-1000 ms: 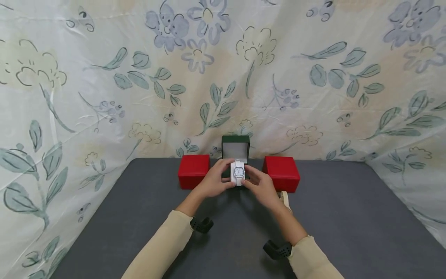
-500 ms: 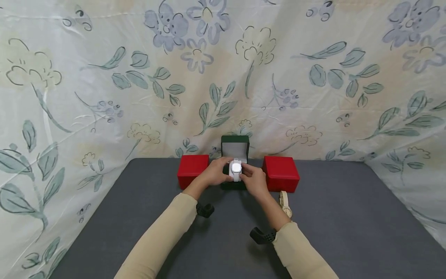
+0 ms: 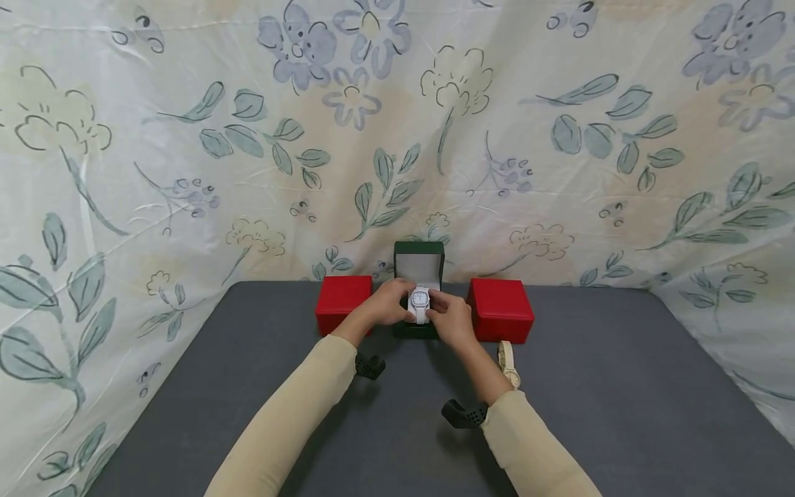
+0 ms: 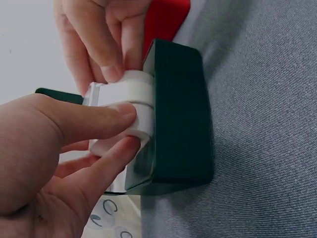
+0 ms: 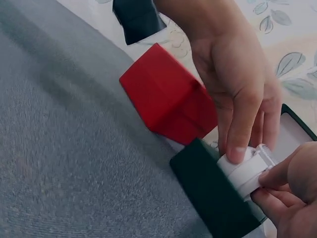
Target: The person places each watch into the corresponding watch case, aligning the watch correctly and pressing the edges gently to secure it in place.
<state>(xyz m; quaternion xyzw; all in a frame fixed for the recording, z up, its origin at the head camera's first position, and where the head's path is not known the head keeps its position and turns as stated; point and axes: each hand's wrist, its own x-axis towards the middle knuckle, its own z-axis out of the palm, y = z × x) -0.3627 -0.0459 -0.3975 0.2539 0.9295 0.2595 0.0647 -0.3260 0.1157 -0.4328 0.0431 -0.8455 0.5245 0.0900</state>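
A white watch (image 3: pixel 419 299) is wrapped round a white cushion (image 4: pixel 142 116), its dial facing up toward the head camera. My left hand (image 3: pixel 389 304) pinches its left side, thumb (image 4: pixel 111 121) on the strap and cushion. From the other side my right hand (image 3: pixel 455 319) grips it between thumb and fingers. Watch and cushion sit partly inside the mouth of the open green watch box (image 4: pixel 183 114), whose raised lid (image 3: pixel 419 247) stands behind. The right wrist view shows the white strap (image 5: pixel 245 173) low between both hands. The cushion's lower part is hidden by the box's front wall.
A red box (image 3: pixel 344 304) stands left of the green one, another red box (image 3: pixel 500 310) right of it. A cream-coloured watch (image 3: pixel 507 362) lies beside my right forearm on the dark grey table (image 3: pixel 590 400). Floral cloth (image 3: pixel 559 172) hangs behind.
Both hands have moved the white watch and cushion slightly away from me, down into the green box. My right forearm has shifted left, uncovering more of the cream watch.
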